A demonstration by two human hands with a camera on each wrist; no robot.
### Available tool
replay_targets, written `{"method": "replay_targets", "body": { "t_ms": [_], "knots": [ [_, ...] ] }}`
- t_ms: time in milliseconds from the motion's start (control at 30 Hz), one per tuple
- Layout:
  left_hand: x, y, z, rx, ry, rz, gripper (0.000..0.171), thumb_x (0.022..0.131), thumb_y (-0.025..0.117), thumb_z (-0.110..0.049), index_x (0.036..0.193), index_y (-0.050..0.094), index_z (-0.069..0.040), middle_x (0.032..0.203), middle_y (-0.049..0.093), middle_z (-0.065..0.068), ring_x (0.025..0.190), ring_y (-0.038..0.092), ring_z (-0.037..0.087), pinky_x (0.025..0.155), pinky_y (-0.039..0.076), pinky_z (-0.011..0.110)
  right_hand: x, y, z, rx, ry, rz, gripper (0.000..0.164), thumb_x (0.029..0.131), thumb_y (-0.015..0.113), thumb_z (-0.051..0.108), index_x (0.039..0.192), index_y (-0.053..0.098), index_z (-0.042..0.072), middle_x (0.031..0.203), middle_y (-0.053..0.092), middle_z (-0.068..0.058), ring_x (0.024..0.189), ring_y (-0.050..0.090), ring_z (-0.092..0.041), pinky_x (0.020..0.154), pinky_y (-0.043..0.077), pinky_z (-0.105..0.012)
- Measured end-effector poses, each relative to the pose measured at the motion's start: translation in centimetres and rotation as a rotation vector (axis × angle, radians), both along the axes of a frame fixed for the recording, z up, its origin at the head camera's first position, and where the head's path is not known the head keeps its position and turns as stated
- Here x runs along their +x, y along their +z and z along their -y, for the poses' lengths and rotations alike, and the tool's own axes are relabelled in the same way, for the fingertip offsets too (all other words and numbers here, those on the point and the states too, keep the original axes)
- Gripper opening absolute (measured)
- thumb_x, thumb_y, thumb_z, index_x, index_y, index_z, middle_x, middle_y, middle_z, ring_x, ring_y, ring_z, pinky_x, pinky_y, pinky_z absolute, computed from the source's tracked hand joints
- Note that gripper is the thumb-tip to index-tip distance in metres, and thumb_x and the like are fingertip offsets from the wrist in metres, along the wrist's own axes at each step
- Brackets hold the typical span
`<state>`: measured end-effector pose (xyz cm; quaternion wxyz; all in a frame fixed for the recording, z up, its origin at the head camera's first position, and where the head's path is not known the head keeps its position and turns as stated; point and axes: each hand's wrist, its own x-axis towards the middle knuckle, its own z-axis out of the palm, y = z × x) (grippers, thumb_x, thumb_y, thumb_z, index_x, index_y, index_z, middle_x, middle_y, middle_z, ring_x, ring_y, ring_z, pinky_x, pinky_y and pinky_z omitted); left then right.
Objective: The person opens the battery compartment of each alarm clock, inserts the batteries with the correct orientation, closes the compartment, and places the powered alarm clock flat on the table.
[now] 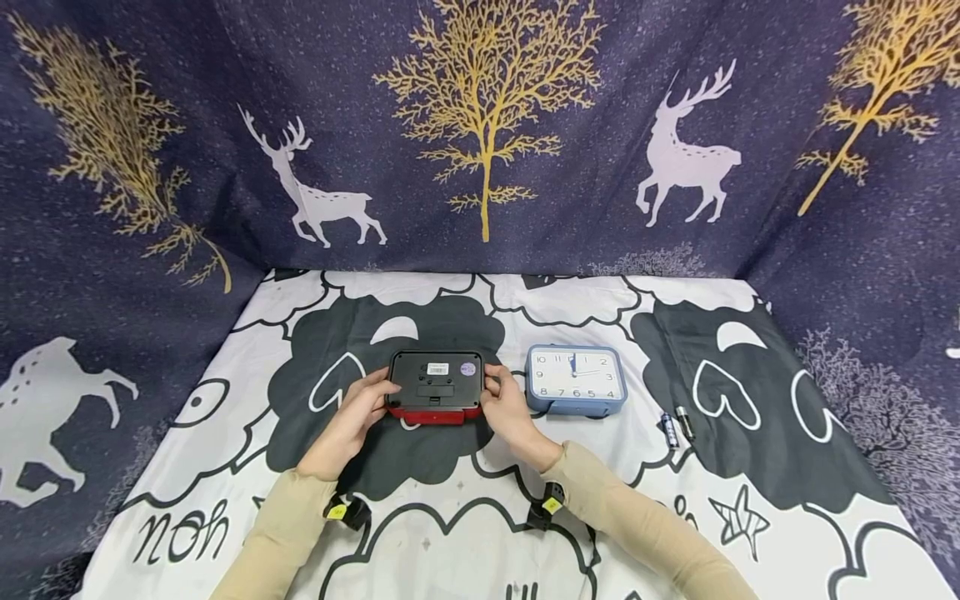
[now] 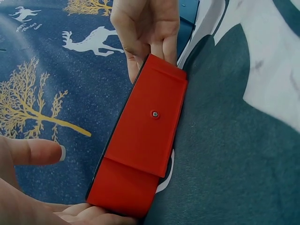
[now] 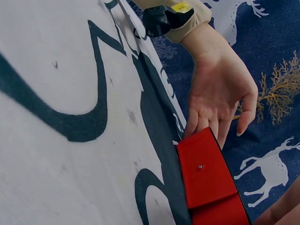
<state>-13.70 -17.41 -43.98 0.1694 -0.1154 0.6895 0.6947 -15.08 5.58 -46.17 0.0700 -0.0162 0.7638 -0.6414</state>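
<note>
A red alarm clock with a black back [image 1: 435, 375] lies face down on the cloth; its red underside [image 2: 145, 117] faces the person. On the back are a white label, a round purple sticker and a rectangular battery cover [image 1: 436, 390]. My left hand [image 1: 362, 411] is at its left end, fingers against the side, while the thumb [image 2: 40, 152] stands off it. The right hand [image 1: 510, 412] holds the right end, fingers bent against it; part of that grip is hidden. To the right, a blue alarm clock [image 1: 576, 379] shows its white dial.
Two small batteries, one blue and white [image 1: 669, 431] and one dark [image 1: 685, 423], lie on the cloth right of the blue clock. A black-and-white patterned cloth [image 1: 442, 558] covers the table. Dark blue curtains [image 1: 330, 50] with deer and trees enclose the back and sides.
</note>
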Motion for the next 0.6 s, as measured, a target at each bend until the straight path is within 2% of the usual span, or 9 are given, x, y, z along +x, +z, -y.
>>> {"method": "replay_targets", "body": {
  "t_ms": [100, 233, 333, 433, 600],
  "knots": [
    [0.1, 0.0, 0.0, 0.016, -0.002, -0.001, 0.073, 0.093, 0.050, -0.019, 0.154, 0.014, -0.003, 0.160, 0.014, 0.012, 0.138, 0.024, 0.024, 0.114, 0.023, 0.042, 0.1, 0.1, 0.0, -0.008, 0.007, 0.003, 0.043, 0.093, 0.040, -0.008, 0.136, 0.040, -0.012, 0.130, 0.057, -0.029, 0.121, 0.058, -0.034, 0.091, 0.049, -0.032],
    [0.1, -0.2, 0.1, 0.021, 0.004, 0.004, 0.072, 0.093, 0.050, -0.018, 0.154, 0.015, -0.003, 0.161, 0.011, 0.012, 0.139, 0.023, 0.024, 0.115, 0.022, 0.042, 0.6, 1.1, 0.0, 0.001, 0.015, 0.001, 0.043, 0.093, 0.040, -0.010, 0.135, 0.039, -0.015, 0.130, 0.056, -0.031, 0.120, 0.057, -0.037, 0.090, 0.049, -0.034],
    [0.1, -0.1, 0.1, 0.017, 0.012, 0.020, 0.072, 0.094, 0.051, -0.019, 0.155, 0.015, -0.005, 0.161, 0.010, 0.011, 0.140, 0.022, 0.024, 0.117, 0.020, 0.042, 0.5, 0.9, 0.1, 0.035, 0.008, -0.014, 0.043, 0.093, 0.041, -0.009, 0.135, 0.040, -0.014, 0.130, 0.057, -0.029, 0.116, 0.059, -0.033, 0.086, 0.049, -0.030],
    [0.0, -0.1, 0.1, 0.011, 0.012, 0.029, 0.071, 0.095, 0.051, -0.021, 0.155, 0.015, -0.006, 0.162, 0.010, 0.011, 0.142, 0.021, 0.024, 0.118, 0.019, 0.041, 0.3, -0.1, 0.0, 0.054, -0.003, -0.032, 0.043, 0.094, 0.042, -0.006, 0.137, 0.042, -0.010, 0.130, 0.059, -0.025, 0.113, 0.060, -0.027, 0.083, 0.047, -0.026],
    [0.0, -0.3, 0.1, 0.008, 0.018, 0.032, 0.071, 0.094, 0.051, -0.022, 0.155, 0.017, -0.007, 0.162, 0.009, 0.009, 0.143, 0.021, 0.024, 0.118, 0.019, 0.041, 0.3, -0.1, 0.0, 0.076, -0.002, -0.037, 0.042, 0.094, 0.043, -0.005, 0.136, 0.043, -0.008, 0.129, 0.061, -0.023, 0.110, 0.060, -0.025, 0.083, 0.046, -0.025]
  ]
}}
